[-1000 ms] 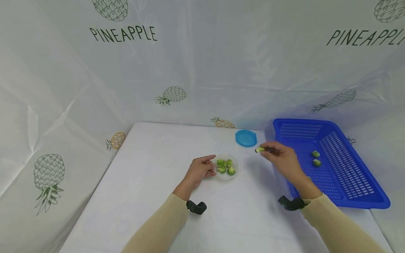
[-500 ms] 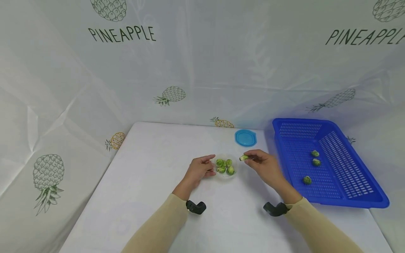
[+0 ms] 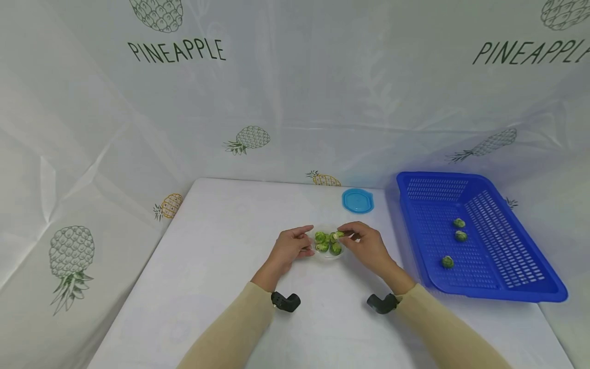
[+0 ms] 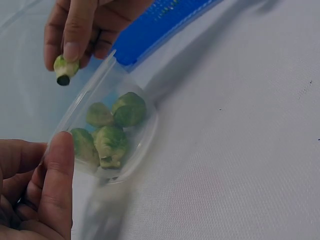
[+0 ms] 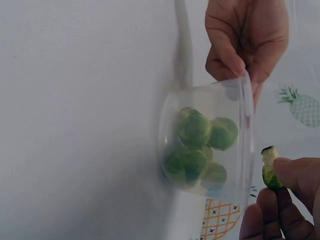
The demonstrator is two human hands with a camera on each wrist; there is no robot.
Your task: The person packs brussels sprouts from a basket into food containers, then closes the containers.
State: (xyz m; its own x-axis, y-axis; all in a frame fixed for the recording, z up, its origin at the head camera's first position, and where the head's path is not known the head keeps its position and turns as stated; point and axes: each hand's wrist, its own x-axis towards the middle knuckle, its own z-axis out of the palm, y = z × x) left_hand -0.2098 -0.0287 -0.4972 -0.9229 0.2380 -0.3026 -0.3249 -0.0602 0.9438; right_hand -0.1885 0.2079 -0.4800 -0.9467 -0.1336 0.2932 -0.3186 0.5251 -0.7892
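With the right hand point(image 3: 369, 246), pinches a single Brussels sprout point(image 5: 268, 169) between thumb and fingertips, narrowed to the width of its leafy end; leaves the pale, dark-tipped stem end bare and pointing across toward the left hand point(image 3: 287, 250); with the left, grips the side of a clear round container point(image 5: 215, 96) at the rim, fingers bent around the edge opposite the right hand.

Holds the sprout above the container's mouth, toward the right-hand side of the opening; in both wrist views, just clear of the rim, touching neither that nor the sprouts inside point(image 5: 185, 167); appears to hinge on this small gap, with the opening below the right fingertips; carries the sprout with long axis roughly level, more across the opening than upright; nearest to the sprout by far, the right hand; across the mouth, on the other side, the left.

Farther to the right, well apart from both hands, a blue basket point(image 3: 532, 251) with three loose sprouts point(image 3: 461, 236) in it; beyond the right hand, a light blue lid point(image 3: 357, 201) flat on the white table point(image 3: 221, 230).
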